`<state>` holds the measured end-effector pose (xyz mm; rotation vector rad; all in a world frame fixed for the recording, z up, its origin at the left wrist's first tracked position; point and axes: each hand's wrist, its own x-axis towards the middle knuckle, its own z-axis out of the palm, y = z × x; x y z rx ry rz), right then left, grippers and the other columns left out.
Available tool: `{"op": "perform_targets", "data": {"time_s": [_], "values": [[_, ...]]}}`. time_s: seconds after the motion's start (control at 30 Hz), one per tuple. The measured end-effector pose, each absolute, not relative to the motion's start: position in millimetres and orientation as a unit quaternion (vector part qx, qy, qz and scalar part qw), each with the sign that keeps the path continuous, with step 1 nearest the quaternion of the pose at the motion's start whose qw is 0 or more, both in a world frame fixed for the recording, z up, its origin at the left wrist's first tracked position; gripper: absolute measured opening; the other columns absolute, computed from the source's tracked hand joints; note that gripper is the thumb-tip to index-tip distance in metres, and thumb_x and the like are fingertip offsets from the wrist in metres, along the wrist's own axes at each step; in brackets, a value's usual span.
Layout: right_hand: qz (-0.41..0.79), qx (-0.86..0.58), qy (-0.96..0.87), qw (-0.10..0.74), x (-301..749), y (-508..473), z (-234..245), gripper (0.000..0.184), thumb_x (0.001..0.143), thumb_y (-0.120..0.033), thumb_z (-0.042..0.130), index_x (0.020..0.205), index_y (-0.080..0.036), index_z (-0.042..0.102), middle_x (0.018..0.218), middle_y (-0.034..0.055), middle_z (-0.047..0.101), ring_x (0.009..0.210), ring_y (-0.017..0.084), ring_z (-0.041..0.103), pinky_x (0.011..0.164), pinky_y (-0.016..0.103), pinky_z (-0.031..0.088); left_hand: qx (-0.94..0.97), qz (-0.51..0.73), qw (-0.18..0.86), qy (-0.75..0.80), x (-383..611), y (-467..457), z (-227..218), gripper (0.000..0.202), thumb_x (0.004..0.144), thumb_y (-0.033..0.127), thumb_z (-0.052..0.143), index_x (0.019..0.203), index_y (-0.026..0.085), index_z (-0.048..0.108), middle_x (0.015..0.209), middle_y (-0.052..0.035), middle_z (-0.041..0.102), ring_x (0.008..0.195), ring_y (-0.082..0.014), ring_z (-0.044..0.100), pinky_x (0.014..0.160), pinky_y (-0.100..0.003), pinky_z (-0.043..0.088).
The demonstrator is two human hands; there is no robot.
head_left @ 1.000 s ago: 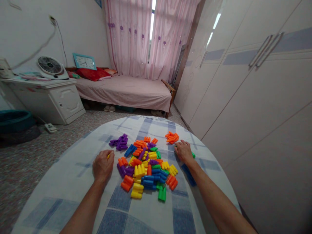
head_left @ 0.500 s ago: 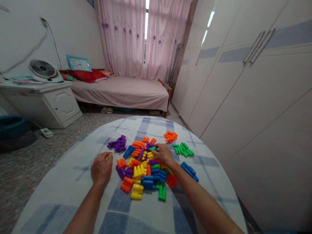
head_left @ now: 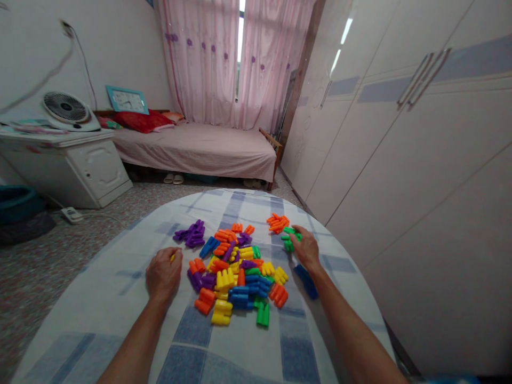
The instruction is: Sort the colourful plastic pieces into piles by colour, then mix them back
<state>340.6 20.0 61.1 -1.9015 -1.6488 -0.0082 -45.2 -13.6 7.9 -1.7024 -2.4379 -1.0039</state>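
A heap of mixed coloured plastic blocks [head_left: 239,272] lies in the middle of a round table with a blue-checked cloth [head_left: 120,298]. Sorted groups lie around it: purple blocks [head_left: 191,234], orange blocks [head_left: 279,223], green blocks [head_left: 290,238] and blue blocks [head_left: 307,281]. My left hand [head_left: 163,273] rests curled on the cloth left of the heap, closed on a small yellow piece [head_left: 172,258]. My right hand [head_left: 307,249] lies over the green group at the right, fingers on the green blocks.
A pale wardrobe wall [head_left: 400,160] stands close on the right. Beyond the table are a pink bed [head_left: 200,149], pink curtains [head_left: 236,58], a white cabinet [head_left: 76,165] with a fan [head_left: 66,109], and a power strip [head_left: 72,215] on the speckled floor.
My right hand went from the green group to the middle of the heap, then back right onto the green blocks. The left hand stayed put.
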Motion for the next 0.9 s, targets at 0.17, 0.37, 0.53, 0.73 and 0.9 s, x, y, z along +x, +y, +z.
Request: {"op": "perform_targets", "data": {"time_s": [0.17, 0.37, 0.53, 0.73, 0.9], "values": [[-0.050, -0.763, -0.579, 0.282, 381, 13, 52, 0.037, 0.085, -0.033, 0.046, 0.118, -0.021, 0.058, 0.111, 0.0066, 0.065, 0.103, 0.022, 0.055, 0.087, 0.033, 0.037, -0.539, -0.320, -0.001, -0.779, -47, -12, 4, 0.035, 0.088, 0.039, 0.038, 0.095, 0.020, 0.066, 0.101, -0.0079, 0.066, 0.085, -0.0208, 0.059, 0.069, -0.029, 0.040], [-0.042, -0.776, -0.598, 0.198, 385, 2, 32, 0.031, 0.087, -0.028, 0.043, 0.110, -0.022, 0.064, 0.108, 0.0072, 0.064, 0.106, 0.020, 0.053, 0.084, 0.030, 0.035, -0.543, -0.321, -0.003, -0.776, -48, -12, 4, 0.037, 0.088, 0.039, 0.037, 0.097, 0.019, 0.066, 0.102, -0.0084, 0.066, 0.085, -0.0214, 0.059, 0.067, -0.029, 0.039], [-0.045, -0.778, -0.595, 0.195, 383, 0, 31, 0.031, 0.086, -0.026, 0.043, 0.108, -0.020, 0.064, 0.111, 0.0084, 0.063, 0.108, 0.021, 0.051, 0.085, 0.032, 0.035, -0.530, -0.321, -0.012, -0.784, -46, -12, 7, 0.034, 0.087, 0.038, 0.039, 0.095, 0.019, 0.067, 0.103, -0.0078, 0.066, 0.086, -0.0213, 0.059, 0.067, -0.029, 0.040], [-0.051, -0.738, -0.625, 0.249, 365, 2, 43, 0.030, 0.084, -0.023, 0.044, 0.107, -0.019, 0.063, 0.113, 0.0092, 0.061, 0.111, 0.022, 0.049, 0.090, 0.033, 0.035, -0.529, -0.329, -0.009, -0.782, -45, -13, 7, 0.034, 0.087, 0.039, 0.039, 0.096, 0.020, 0.067, 0.103, -0.0073, 0.066, 0.086, -0.0205, 0.059, 0.069, -0.029, 0.040], [0.016, -0.648, -0.714, 0.266, 322, 2, 46, 0.028, 0.083, -0.022, 0.047, 0.105, -0.020, 0.064, 0.108, 0.0069, 0.064, 0.107, 0.020, 0.053, 0.094, 0.032, 0.036, -0.525, -0.320, -0.010, -0.789, -45, -12, 7, 0.034, 0.086, 0.039, 0.040, 0.095, 0.021, 0.067, 0.103, -0.0079, 0.066, 0.086, -0.0211, 0.059, 0.070, -0.030, 0.040]]}}
